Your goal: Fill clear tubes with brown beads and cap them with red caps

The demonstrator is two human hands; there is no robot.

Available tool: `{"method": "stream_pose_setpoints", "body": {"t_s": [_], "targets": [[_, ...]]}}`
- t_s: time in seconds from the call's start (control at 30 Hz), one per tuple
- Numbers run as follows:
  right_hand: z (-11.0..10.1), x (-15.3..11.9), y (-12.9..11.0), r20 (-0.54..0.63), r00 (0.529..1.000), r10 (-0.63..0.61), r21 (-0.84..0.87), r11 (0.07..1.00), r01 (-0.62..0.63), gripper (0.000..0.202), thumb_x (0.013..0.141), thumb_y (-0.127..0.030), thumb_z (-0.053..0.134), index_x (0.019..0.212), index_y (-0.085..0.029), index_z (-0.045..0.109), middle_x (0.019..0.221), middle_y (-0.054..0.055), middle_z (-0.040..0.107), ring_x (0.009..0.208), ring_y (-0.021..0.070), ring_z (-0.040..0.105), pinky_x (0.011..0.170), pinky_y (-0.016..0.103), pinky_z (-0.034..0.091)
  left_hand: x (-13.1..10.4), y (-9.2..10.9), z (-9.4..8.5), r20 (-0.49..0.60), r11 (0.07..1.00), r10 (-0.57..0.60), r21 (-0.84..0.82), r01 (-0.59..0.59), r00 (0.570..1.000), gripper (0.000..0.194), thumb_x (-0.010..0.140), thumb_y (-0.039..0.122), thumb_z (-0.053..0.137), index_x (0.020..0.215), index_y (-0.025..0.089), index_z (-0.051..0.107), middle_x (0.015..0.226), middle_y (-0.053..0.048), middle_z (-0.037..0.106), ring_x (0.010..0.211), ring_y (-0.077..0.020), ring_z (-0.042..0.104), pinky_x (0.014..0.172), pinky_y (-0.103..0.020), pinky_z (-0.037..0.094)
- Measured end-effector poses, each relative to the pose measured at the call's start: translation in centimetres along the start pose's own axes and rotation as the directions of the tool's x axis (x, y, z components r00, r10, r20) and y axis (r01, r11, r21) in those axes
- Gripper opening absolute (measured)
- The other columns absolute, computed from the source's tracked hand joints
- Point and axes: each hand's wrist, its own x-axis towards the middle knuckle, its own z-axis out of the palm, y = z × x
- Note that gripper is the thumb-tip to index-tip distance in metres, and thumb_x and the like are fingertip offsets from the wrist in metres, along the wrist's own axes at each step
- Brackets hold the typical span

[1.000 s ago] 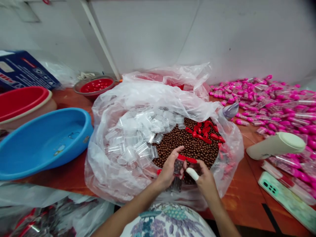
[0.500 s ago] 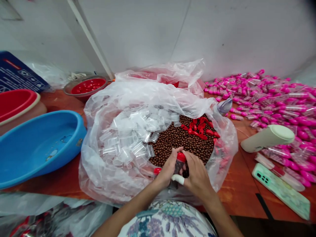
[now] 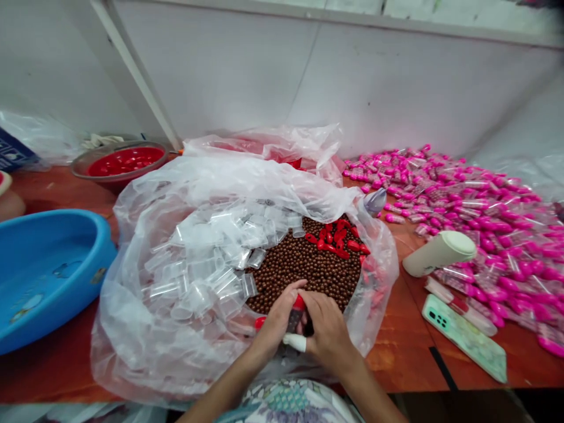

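Observation:
Between my two hands is a small clear tube with a red cap [image 3: 294, 317], with dark contents showing through its wall. My left hand [image 3: 275, 317] is closed around its left side. My right hand [image 3: 326, 326] grips it from the right, its thumb wrapped in a white covering and laid across the tube. Below and beyond them, brown beads [image 3: 304, 264] fill part of a large translucent plastic bag [image 3: 132, 341]. Clear plastic tubes [image 3: 211, 252] are heaped on the left of the beads, and red plastic pieces [image 3: 337, 238] lie on the right.
On the left stand a blue basin [image 3: 99, 252] and a bowl of red pieces [image 3: 79, 167]. A pile of pink-capped tubes [image 3: 484, 205] spreads over the right side. Nearer me are a pale cylindrical bottle [image 3: 434, 252] and a phone [image 3: 467, 341] on the red-brown table [image 3: 396, 364].
The view has tilted up and turned right, so the scene sits further left. Both hands still grip the red-capped tube, with the fingers closed a little more over the cap.

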Motion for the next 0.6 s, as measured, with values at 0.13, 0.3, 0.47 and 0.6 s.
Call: {"method": "stream_pose_setpoints", "body": {"t_s": [0.13, 0.3, 0.47, 0.6], "targets": [[-0.9, -1.4, 0.5, 0.114, 0.982, 0.152, 0.160, 0.973, -0.169, 0.061, 0.080, -0.034, 0.057, 0.134, -0.021, 0.033, 0.120, 0.011, 0.053, 0.106, 0.0238, 0.052, 0.088, 0.037, 0.045, -2.6, 1.6, -2.8, -0.073, 0.983, 0.036, 0.185, -0.022, 0.997, 0.045, 0.086, 0.048, 0.035, 0.114, 0.016, 0.050, 0.073, -0.002, 0.061, 0.061, -0.0142, 0.056, 0.062, -0.026, 0.045], [-1.2, -3.3, 1.0, 0.193, 0.924, 0.331, 0.236, 0.898, -0.371, 0.035, 0.084, -0.027, 0.051, 0.119, -0.023, 0.051, 0.099, 0.006, 0.060, 0.078, 0.0170, 0.059, 0.072, 0.030, 0.050, -5.9, 0.8, -6.4, -0.252, 0.926, 0.027, 0.372, 0.071, 0.967, 0.043, 0.084, 0.053, 0.037, 0.099, 0.016, 0.054, 0.057, 0.001, 0.053, 0.053, -0.0157, 0.051, 0.053, -0.026, 0.042], [0.2, -3.4, -0.9, 0.285, 0.909, 0.306, 0.235, 0.897, -0.375, 0.057, 0.078, -0.027, 0.059, 0.131, -0.025, 0.040, 0.116, 0.008, 0.055, 0.097, 0.0224, 0.057, 0.083, 0.037, 0.048, -6.3, -1.6, -6.1, -0.283, 0.775, 0.136, 0.627, 0.076, 0.949, 0.035, 0.071, 0.052, 0.058, 0.079, 0.019, 0.054, 0.070, -0.001, 0.056, 0.064, -0.0178, 0.052, 0.058, -0.026, 0.038], [1.1, -2.9, -2.4, 0.325, 0.907, 0.269, 0.300, 0.880, -0.368, 0.069, 0.075, -0.017, 0.060, 0.136, -0.028, 0.031, 0.131, 0.007, 0.044, 0.116, 0.0230, 0.047, 0.097, 0.039, 0.040, -5.7, -2.0, -5.4, -0.250, 0.703, 0.182, 0.710, 0.052, 0.951, 0.046, 0.060, 0.049, 0.068, 0.090, 0.018, 0.052, 0.084, -0.003, 0.059, 0.077, -0.0219, 0.054, 0.067, -0.029, 0.039]]}}
